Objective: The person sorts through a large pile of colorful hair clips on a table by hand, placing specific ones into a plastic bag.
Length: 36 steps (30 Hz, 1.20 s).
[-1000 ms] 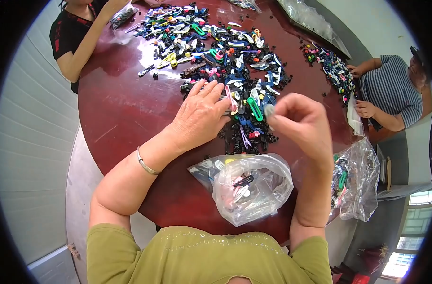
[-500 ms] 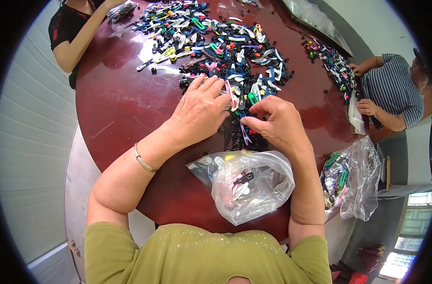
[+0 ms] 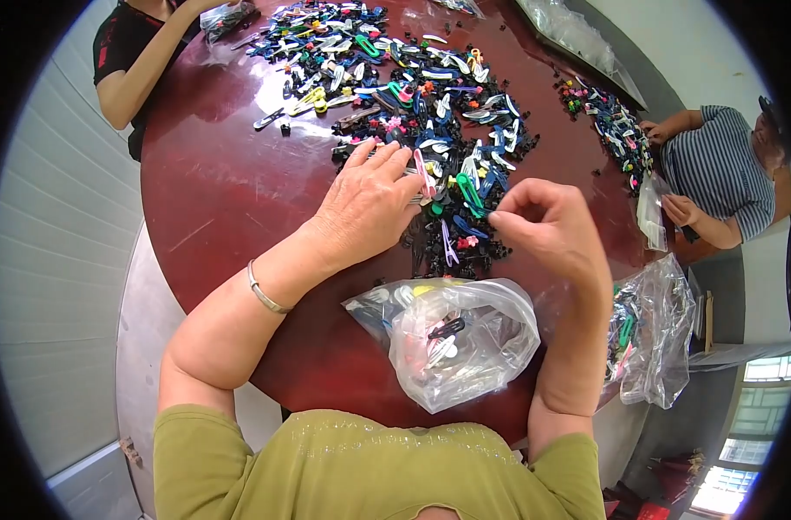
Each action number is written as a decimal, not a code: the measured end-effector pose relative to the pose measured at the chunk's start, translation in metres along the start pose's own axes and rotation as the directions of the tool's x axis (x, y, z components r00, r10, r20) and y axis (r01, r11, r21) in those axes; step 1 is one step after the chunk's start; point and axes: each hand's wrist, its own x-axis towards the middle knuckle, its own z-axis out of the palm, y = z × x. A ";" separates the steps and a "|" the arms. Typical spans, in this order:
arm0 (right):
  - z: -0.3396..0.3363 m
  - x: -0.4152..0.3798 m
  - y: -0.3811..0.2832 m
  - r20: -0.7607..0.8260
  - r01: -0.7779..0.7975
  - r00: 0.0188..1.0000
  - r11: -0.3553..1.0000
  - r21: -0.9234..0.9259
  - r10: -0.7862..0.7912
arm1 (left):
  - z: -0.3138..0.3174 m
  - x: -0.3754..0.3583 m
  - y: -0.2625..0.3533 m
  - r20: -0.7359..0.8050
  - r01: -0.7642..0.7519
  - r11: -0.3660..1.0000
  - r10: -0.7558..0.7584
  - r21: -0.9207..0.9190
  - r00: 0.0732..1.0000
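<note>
A few clips (image 3: 447, 328) lie in the plastic bag (image 3: 443, 386) — many more sit loose in the heap (image 3: 439, 130), left hand (image 3: 365, 204) spread against it, right hand (image 3: 558, 227) pinching beside it — what either grips, I cannot tell.

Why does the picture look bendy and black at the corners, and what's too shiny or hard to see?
Head view: wide-lens bending curves the wall panels, with black corners; white glare on the red table beside the clip pile; bright window washed out; anything pinched in the right hand is too small to tell.
</note>
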 end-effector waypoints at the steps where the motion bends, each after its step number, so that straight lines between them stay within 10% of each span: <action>1: -0.005 -0.006 -0.010 0.018 0.023 1.000 0.998 0.062 -0.024 | 0.000 0.000 -0.001 -0.012 -0.002 1.000 0.002 0.004 1.000; 6: -0.019 -0.030 -0.033 0.232 0.294 0.899 0.905 0.309 -0.371 | 0.001 0.000 0.000 -0.051 -0.002 1.000 0.003 0.029 0.999; 12: -0.002 -0.002 0.004 0.095 0.081 0.995 0.888 -0.453 -0.042 | 0.003 0.000 -0.003 -0.029 -0.004 1.000 0.004 0.017 1.000; 36: 0.018 0.007 0.016 0.075 0.066 0.997 0.843 -0.534 -0.031 | 0.013 -0.004 0.016 -0.046 -0.273 0.941 0.269 -0.199 0.962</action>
